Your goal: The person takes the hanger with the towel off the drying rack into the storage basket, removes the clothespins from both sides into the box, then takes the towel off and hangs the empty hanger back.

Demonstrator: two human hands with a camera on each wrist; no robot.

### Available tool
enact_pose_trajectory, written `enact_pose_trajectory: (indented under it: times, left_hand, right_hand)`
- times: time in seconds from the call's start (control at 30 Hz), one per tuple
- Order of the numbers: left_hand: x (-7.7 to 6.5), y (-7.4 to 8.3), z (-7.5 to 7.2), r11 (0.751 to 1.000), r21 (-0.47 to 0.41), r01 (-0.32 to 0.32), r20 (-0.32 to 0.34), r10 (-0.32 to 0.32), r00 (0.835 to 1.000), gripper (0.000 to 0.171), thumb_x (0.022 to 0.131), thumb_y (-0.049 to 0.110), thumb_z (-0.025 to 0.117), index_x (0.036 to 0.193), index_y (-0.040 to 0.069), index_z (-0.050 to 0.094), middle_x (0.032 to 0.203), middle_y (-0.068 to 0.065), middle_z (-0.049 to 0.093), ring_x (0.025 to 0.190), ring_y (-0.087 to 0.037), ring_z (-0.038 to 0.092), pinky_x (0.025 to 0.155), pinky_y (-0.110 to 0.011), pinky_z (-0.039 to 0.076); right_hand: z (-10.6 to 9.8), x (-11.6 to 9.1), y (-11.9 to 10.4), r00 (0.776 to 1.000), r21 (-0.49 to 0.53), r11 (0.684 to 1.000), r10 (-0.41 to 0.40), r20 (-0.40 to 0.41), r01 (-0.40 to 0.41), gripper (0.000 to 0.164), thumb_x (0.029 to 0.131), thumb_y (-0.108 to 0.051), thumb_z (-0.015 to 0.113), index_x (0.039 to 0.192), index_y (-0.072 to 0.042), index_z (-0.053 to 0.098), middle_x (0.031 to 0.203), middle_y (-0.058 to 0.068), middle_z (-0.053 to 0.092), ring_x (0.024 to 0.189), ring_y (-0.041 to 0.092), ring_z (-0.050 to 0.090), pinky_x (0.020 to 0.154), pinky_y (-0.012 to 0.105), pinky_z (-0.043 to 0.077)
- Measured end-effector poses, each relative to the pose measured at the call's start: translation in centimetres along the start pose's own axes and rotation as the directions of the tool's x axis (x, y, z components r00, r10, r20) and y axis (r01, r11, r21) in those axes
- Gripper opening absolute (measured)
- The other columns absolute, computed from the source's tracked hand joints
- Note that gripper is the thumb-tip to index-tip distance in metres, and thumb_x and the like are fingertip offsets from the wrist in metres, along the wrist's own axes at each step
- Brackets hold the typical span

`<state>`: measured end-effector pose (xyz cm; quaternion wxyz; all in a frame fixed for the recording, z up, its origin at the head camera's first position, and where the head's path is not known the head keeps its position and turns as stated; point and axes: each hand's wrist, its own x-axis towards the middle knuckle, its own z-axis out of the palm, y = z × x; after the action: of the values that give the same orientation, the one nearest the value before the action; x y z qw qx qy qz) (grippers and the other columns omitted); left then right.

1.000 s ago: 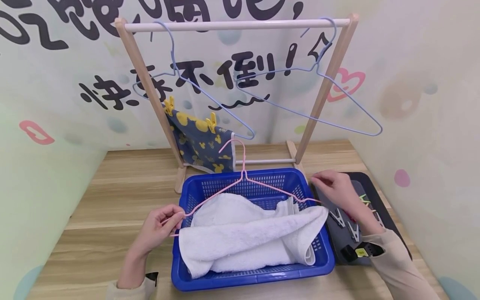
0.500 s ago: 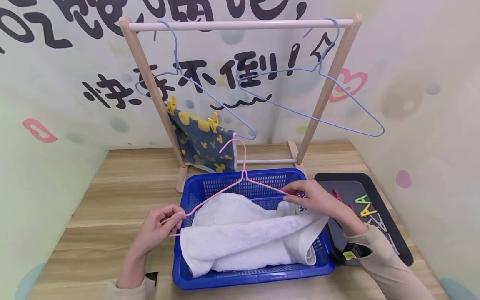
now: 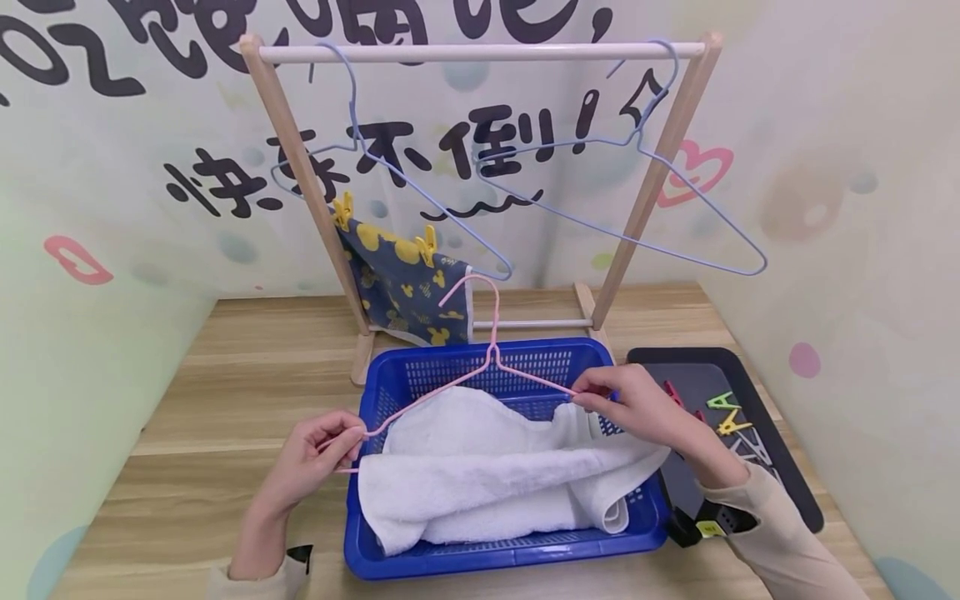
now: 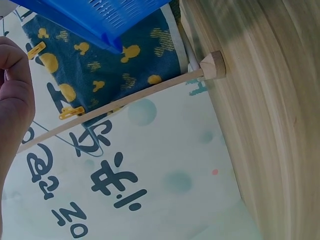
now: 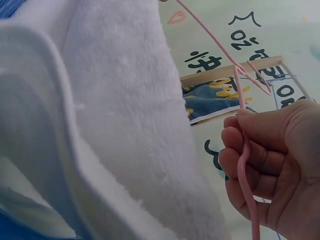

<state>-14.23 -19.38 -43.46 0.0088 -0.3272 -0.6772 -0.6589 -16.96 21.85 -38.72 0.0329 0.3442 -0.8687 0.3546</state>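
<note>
L hand [image 3: 318, 448] & R hand [image 3: 632, 402] each pinch pink hanger [image 3: 494, 335], white towel [image 3: 480, 479] over its lower bar, above blue basket [image 3: 510, 556]; tray [image 3: 720, 367] beside R rim; wide worktop [image 3: 225, 392] stretch L.

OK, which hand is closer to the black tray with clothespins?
Right. The right hand is over the right edge of the blue basket, next to the black tray; the left hand is by the basket's opposite edge, farther away.
</note>
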Motion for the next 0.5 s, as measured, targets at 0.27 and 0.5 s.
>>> enact_pose_trajectory:
  times: [0.27,0.5]
  left_hand:
    - [0.0,0.4,0.1,0.997,0.003,-0.071,0.001,0.071,0.997,0.034,0.087,-0.022,0.044,0.091,0.006,0.062,0.065,-0.009,0.049,0.053,-0.013,0.045,0.041,-0.024,0.039]
    - [0.3,1.7,0.5,0.995,0.051,-0.089,-0.075,0.093,0.993,0.038,0.084,-0.023,0.047,0.092,0.010,0.066,0.067,-0.004,0.053,0.061,0.000,0.052,0.054,-0.014,0.049]
  right_hand:
    - [-0.4,-0.7,-1.5,0.987,0.036,0.997,-0.065,-0.146,0.071,0.012,0.083,0.003,0.067,0.087,-0.009,0.066,0.071,-0.004,0.061,0.058,0.004,0.052,0.048,0.021,0.047]
    - [-1.2,-0.6,-2.8,0.971,0.054,0.994,-0.084,-0.222,0.099,0.014,0.083,0.007,0.064,0.090,-0.006,0.065,0.070,-0.003,0.062,0.059,0.008,0.057,0.048,0.018,0.046]
